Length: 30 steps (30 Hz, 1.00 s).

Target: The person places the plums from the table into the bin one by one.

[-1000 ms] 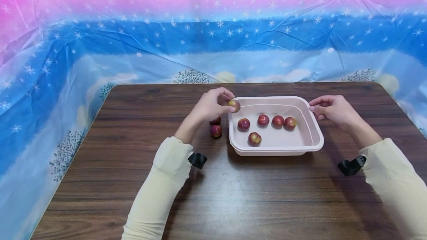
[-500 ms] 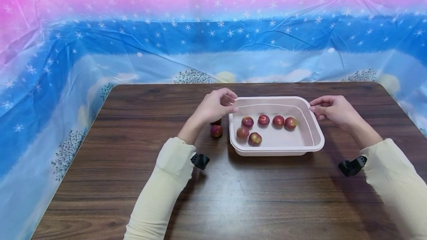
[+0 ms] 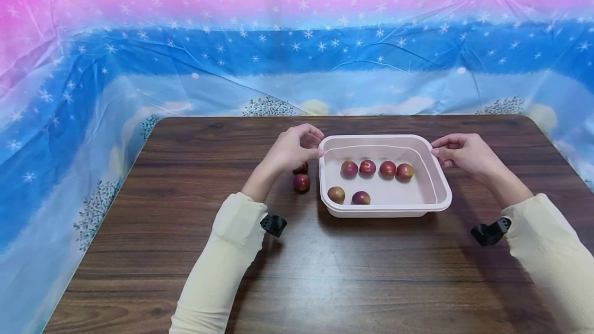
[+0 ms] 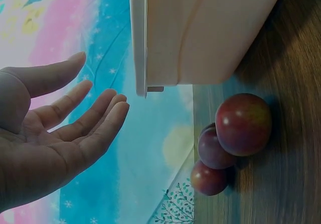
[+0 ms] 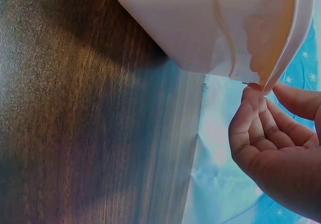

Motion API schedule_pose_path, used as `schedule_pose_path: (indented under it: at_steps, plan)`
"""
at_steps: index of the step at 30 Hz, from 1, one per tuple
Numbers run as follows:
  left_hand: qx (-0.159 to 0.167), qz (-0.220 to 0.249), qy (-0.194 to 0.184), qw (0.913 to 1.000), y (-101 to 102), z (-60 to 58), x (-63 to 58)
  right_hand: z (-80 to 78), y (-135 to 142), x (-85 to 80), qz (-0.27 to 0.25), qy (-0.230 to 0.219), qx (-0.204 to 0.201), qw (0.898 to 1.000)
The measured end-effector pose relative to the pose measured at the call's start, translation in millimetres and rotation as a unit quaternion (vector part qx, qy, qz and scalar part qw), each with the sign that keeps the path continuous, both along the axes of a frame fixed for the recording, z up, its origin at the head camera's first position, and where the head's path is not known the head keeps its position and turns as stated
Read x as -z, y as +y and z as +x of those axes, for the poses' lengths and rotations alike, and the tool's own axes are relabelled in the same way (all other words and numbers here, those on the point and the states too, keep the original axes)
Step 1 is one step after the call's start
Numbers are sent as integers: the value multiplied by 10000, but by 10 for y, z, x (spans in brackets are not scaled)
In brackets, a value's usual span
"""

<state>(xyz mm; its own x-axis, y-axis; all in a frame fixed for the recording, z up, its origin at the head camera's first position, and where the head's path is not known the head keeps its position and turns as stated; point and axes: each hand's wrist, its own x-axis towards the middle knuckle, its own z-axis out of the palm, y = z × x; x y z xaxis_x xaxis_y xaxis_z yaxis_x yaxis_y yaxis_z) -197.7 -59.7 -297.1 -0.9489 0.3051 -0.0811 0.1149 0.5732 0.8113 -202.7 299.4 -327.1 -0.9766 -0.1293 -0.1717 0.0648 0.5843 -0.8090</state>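
Note:
A pale pink plastic basin (image 3: 385,207) stands on the table with several red and yellowish plums inside, among them a plum (image 3: 336,195) at its near left corner. My right hand (image 3: 468,152) pinches the basin's right rim between thumb and fingers, as the right wrist view shows close up. At the left side my left hand (image 3: 290,149) hovers beside the rim, holding nothing; its fingers are loosely spread in the left wrist view. Below that hand, three plums lie close together on the table, the largest-looking plum (image 4: 244,124) nearest the left wrist camera.
The brown wood-grain table (image 3: 325,277) extends in front of the basin and to both sides. Behind it hangs a pink and blue snowflake cloth (image 3: 278,50). A black wrist camera (image 3: 274,225) is strapped at the left sleeve, another camera (image 3: 491,231) at the right.
My left hand has let go of a plum, which dropped into the basin; plums at its left rolled and shifted. The left hand then drew slightly back left. My right hand has stayed at the rim.

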Motion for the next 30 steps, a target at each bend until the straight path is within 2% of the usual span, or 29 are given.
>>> schedule_pose_path:
  at_steps: [14,30]
  plan:
    - [-12,-6,82,10000,-131,-14,76,-7,5,4,-64,-53,-7,10000]
    - [-125,114,-213,9996,-269,14,219,-14,3,9,1,20,54,10000]
